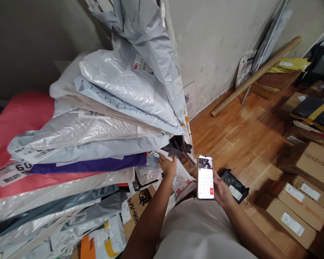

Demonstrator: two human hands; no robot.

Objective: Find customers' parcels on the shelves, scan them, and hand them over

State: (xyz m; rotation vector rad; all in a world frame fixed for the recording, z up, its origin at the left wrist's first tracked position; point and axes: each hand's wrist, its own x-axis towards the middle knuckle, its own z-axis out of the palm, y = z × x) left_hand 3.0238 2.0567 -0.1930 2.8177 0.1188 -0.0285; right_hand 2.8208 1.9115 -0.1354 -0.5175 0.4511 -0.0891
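Note:
My right hand [221, 190] holds a smartphone [205, 177] upright, its lit screen showing a white keypad with a red button. My left hand [167, 164] reaches into the foot of a tall leaning stack of plastic mailer parcels [108, 108] and grips the edge of a small white-labelled packet [166, 154] beside a crumpled black bag [176, 145]. The stack holds grey, white, purple and red bags with barcode labels. A small black packet with a white label [234, 185] lies on the wooden floor just right of the phone.
Brown cardboard boxes [297, 212] with labels line the right side. A long cardboard tube [256, 76] and flat parcels lean against the white wall [213, 46]. More labelled mailers and a printed carton [136, 208] lie at the lower left. Wooden floor [232, 133] shows between.

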